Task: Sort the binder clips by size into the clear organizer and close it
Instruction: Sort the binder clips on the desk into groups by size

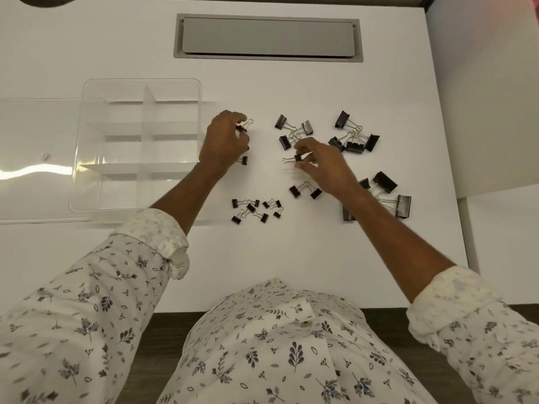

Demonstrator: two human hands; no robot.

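Observation:
Black binder clips lie in loose groups on the white desk: several tiny ones (256,210) near me, medium ones (293,131) in the middle, larger ones (354,138) at the right and the biggest (385,193) under my right forearm. My left hand (224,141) pinches a small clip (244,126) just right of the clear organizer (140,141); another small clip (243,160) lies beside that hand. My right hand (320,167) pinches a small clip (294,158) above a pair of medium clips (304,190). The organizer's compartments look empty.
The organizer's clear lid (38,158) lies flat to its left. A grey cable hatch (268,37) is set into the desk at the back. The desk's right edge (449,158) runs close to the biggest clips.

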